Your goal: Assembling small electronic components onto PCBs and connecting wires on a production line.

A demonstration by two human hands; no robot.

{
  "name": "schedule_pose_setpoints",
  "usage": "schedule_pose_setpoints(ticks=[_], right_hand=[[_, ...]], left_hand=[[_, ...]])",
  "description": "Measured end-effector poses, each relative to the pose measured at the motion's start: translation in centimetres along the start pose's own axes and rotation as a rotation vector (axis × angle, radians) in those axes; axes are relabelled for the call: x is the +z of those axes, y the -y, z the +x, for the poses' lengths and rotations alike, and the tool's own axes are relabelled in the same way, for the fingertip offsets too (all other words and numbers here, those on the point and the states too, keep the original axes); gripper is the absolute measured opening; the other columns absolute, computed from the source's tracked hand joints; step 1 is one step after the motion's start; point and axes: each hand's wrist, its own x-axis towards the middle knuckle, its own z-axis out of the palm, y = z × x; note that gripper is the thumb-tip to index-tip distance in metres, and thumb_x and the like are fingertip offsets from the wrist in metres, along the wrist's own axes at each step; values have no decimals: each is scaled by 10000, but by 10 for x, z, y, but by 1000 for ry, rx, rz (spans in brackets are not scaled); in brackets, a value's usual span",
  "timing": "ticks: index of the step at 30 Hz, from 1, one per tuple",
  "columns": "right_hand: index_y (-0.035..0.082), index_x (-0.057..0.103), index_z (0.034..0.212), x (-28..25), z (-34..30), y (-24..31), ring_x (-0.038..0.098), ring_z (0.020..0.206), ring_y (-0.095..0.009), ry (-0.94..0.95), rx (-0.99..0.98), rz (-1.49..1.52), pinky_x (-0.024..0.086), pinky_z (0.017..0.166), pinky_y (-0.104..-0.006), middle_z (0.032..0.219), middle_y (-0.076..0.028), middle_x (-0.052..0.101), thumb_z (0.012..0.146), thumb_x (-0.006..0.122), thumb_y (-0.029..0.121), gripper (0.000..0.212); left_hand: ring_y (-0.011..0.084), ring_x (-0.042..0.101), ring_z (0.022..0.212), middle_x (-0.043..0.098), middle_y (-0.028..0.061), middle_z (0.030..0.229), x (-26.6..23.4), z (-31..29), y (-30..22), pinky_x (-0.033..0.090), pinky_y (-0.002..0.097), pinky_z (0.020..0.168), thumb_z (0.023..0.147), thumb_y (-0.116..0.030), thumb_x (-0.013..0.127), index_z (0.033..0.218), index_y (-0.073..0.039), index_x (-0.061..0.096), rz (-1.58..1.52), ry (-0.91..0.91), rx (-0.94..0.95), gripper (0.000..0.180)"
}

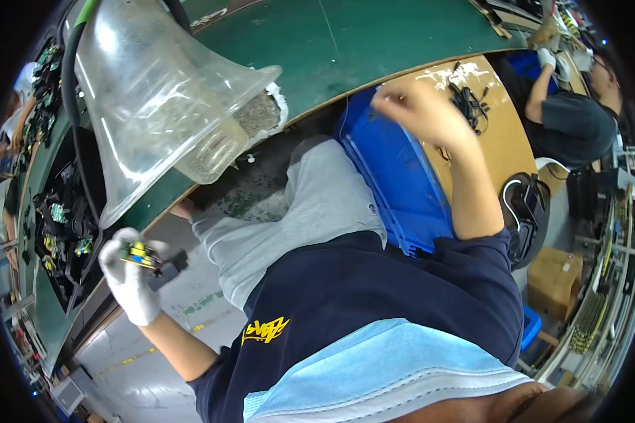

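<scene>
My left hand (129, 278), in a white glove, is closed around a small circuit board (140, 254) with yellow parts. A black plastic housing (168, 270) sticks out beside the board from the same grip; whether the two are joined I cannot tell. This hand is held off the near left edge of the green bench. My right hand (430, 116), bare and smeared by motion, is raised above a blue bin (395, 166) and the edge of a tan tabletop (492, 92). Its fingers look bent, but what they hold, if anything, does not show.
A large clear plastic hood (166, 92) stands on the green bench (282, 42). Black housings and boards (63, 218) lie piled at the left. Black cables (469, 106) rest on the tan tabletop. A co-worker (571, 113) sits at the right, near a cardboard box (554, 282).
</scene>
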Motion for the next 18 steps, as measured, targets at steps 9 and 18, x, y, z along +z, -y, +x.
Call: schedule_pose_setpoints(ticks=[9, 18], right_hand=[[11, 679, 958, -67, 6, -94, 672, 825, -287, -332, 494, -313, 508, 756, -366, 837, -195, 678, 849, 612, 265, 285], [22, 706, 903, -60, 9, -171, 661, 894, -346, -58, 701, -392, 504, 824, -399, 919, -249, 664, 750, 661, 393, 404]], left_hand=[[243, 590, 819, 536, 149, 1239, 61, -66, 110, 512, 339, 668, 890, -127, 573, 1247, -135, 498, -568, -205, -389, 365], [213, 576, 1005, 462, 194, 1376, 94, -57, 117, 495, 327, 811, 920, -196, 489, 1385, -93, 411, -859, -287, -687, 482]])
